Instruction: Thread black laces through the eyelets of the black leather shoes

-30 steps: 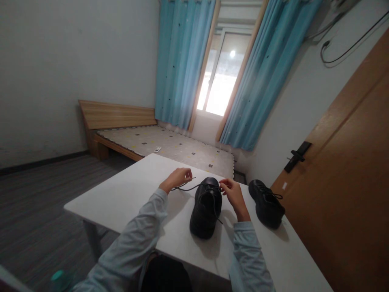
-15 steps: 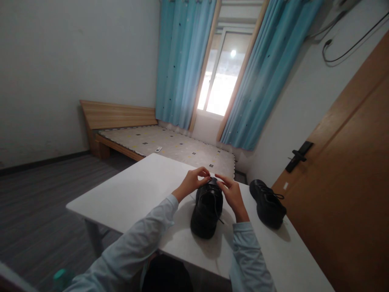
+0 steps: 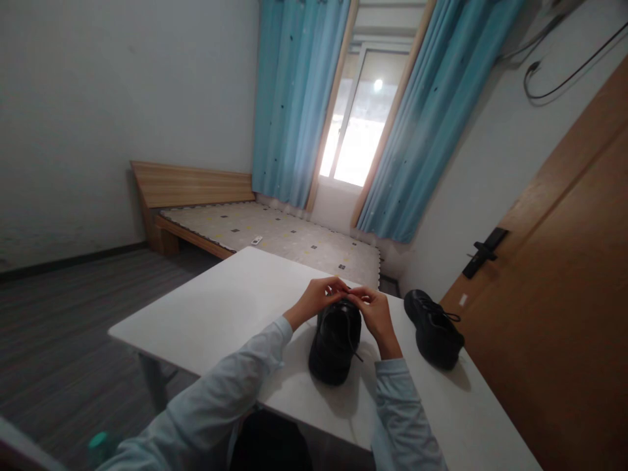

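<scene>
A black lace-up shoe (image 3: 330, 356) stands on the white table in front of me, heel toward me. Over its front part my left hand (image 3: 324, 292) is closed in a pinch, its fingertips on a dark shoelace (image 3: 347, 292). From the other side, my right hand (image 3: 371, 304) pinches at the same spot, and the fingertips of both hands almost meet. The fingers hide most of the toe and the front lacing. One loose lace end hangs down the shoe's right side. A second black shoe (image 3: 436, 333), laced, rests farther right.
The white table (image 3: 196, 314) reaches left and toward the bed (image 3: 294, 235), where a small white remote (image 3: 256, 241) lies. A wooden door (image 3: 554, 275) with a black handle is close on the right. A green bottle cap (image 3: 99, 445) shows low at left.
My two hands have come together over the shoe's front, fingertips now nearly touching where a gap was before. Both shoes stay in place.
</scene>
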Motion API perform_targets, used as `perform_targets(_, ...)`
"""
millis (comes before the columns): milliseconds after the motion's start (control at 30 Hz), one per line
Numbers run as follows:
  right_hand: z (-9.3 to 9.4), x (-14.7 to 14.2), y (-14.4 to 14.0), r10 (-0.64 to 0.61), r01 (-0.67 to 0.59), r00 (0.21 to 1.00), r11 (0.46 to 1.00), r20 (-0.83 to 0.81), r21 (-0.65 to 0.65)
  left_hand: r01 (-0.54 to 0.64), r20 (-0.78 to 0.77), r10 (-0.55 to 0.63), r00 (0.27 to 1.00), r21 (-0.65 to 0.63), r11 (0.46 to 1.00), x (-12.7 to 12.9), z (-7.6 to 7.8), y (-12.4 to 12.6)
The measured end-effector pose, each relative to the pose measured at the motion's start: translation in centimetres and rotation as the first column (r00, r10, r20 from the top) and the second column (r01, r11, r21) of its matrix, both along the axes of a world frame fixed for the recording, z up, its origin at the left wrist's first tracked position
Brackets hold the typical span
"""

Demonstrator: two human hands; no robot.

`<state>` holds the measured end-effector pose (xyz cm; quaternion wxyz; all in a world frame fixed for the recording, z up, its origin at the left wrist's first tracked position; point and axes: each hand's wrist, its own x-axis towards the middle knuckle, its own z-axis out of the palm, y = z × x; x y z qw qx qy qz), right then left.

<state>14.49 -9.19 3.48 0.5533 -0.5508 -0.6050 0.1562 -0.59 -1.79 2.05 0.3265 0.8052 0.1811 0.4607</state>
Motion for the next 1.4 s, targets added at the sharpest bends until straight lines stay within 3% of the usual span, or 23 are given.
perform_targets(167,-0.1,1.0,0.3,-0.089,0.09,0.995,0.994,-0.035,0.055,0.018,0.017,-0.017,1.0,-0.06,0.998,0.0,0.1,-0.5)
perform_targets(300,-0.3,2.0,0.6,-0.149,0.168,0.962,0.984,-0.229,0.066,0.065,-0.081,-0.06,0.995,0.056,0.996,-0.1,0.5,-1.2)
perform_targets(400,-0.6,2.9,0.6,-0.155,0.196,0.876,0.98,-0.458,0.042,0.144,-0.148,-0.117,0.982,0.185,0.972,0.0,0.4,-1.3)
perform_targets(500,-1.0,4.1,0.6,-0.126,0.215,0.74,0.975,-0.661,0.055,0.215,-0.197,-0.166,0.966,0.261,0.941,0.3,0.2,-1.2)
perform_targets(633,-1.5,6.2,0.5,-0.113,0.258,0.652,0.963,-0.75,0.079,0.217,-0.236,-0.151,0.96,0.281,0.935,0.3,0.0,-1.0)
perform_targets(800,-1.7,8.7,0.0,-0.207,0.436,0.606,0.894,-0.768,0.103,0.2,-0.25,-0.134,0.959,0.262,0.944,0.1,0.2,-1.2)
perform_targets(967,-1.4,10.1,-0.6,-0.363,0.643,0.567,0.757,-0.74,0.121,0.178,-0.258,-0.102,0.961,0.29,0.94,0.1,0.2,-1.1)
perform_targets(1033,-1.1,10.3,-0.8,-0.346,0.683,0.531,0.715,-0.774,0.149,0.156,-0.267,-0.074,0.961,0.303,0.94,0.1,0.2,-1.0)
perform_targets(1100,-0.8,10.2,-1.0,-0.269,0.67,0.514,0.719,-0.815,0.185,0.139,-0.268,-0.054,0.962,0.312,0.94,0.1,0.1,-1.0)
perform_targets(1167,-0.5,10.0,-1.2,-0.212,0.622,0.544,0.751,-0.812,0.221,0.135,-0.264,-0.05,0.963,0.316,0.939,0.2,0.1,-1.0)
perform_targets(1233,-0.2,9.5,-1.3,-0.218,0.549,0.64,0.801,-0.737,0.24,0.135,-0.252,-0.054,0.966,0.314,0.94,0.2,0.1,-1.0)
perform_targets(1400,0.1,7.6,-1.0,-0.274,0.312,0.925,0.943,-0.263,0.113,0.142,-0.241,-0.067,0.968,0.309,0.94,0.2,0.1,-1.0)
